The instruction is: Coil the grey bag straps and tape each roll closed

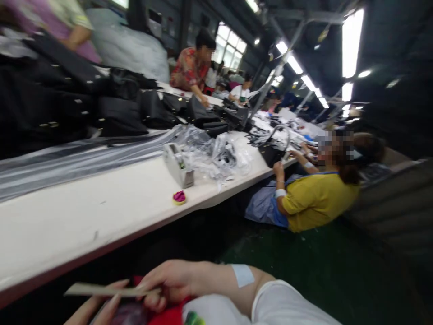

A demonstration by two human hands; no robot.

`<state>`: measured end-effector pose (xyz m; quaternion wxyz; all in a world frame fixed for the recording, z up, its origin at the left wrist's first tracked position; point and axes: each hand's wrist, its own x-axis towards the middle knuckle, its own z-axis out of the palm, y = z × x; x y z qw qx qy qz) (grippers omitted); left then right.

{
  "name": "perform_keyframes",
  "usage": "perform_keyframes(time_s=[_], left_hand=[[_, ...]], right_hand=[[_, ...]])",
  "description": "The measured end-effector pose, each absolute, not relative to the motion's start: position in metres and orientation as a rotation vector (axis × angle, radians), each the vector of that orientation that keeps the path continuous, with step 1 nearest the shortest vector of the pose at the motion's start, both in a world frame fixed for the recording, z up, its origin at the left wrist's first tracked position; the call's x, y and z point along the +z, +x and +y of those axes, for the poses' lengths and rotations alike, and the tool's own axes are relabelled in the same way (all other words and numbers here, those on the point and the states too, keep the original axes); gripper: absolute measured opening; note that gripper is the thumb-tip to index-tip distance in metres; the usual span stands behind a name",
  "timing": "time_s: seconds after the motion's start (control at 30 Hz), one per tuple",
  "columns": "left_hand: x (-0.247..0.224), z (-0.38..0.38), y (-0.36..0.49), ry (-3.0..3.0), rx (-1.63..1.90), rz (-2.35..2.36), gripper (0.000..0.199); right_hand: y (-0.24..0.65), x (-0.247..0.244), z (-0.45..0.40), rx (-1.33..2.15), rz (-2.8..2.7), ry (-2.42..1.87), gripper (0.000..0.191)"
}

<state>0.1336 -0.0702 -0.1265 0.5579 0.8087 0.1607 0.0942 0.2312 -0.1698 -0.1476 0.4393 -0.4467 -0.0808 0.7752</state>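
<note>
Low in the view, in front of my body, my right hand is closed on one end of a flat beige strip, whose material I cannot make out. The strip reaches left, between the fingers of my left hand, one finger behind it and one in front. Most of the left hand lies outside the lower edge of the picture. Beneath both hands is something red, partly hidden. A pale patch is stuck to my right forearm.
A long white table runs alongside, bearing a tape dispenser, a small magenta-and-yellow item, crumpled clear plastic and black bags. A co-worker in yellow sits at the near side; others work across the table.
</note>
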Motion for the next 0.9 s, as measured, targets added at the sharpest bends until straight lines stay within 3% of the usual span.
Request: perform_keyframes(time_s=[0.1,0.23,0.37,0.67,0.9], left_hand=[[-0.115,-0.056,0.078,1.838,0.233,0.702,0.038],[-0.106,-0.057,0.071,1.744,0.231,0.755,0.034],[-0.108,-0.059,0.075,1.711,0.232,0.754,0.032],[-0.104,-0.060,0.071,1.782,0.239,0.764,0.033],[-0.105,-0.060,0.073,1.802,0.245,0.767,0.033]], right_hand=[[0.226,-0.139,-0.178,1.561,-0.355,-1.360,0.041],[0.227,-0.131,-0.178,1.323,-0.599,-1.416,0.044],[0.218,-0.131,-0.181,1.330,-0.620,-1.447,0.037],[0.214,-0.135,-0.179,1.410,-0.519,-1.483,0.042],[0.212,-0.131,-0.181,1.278,-0.660,-1.504,0.035]])
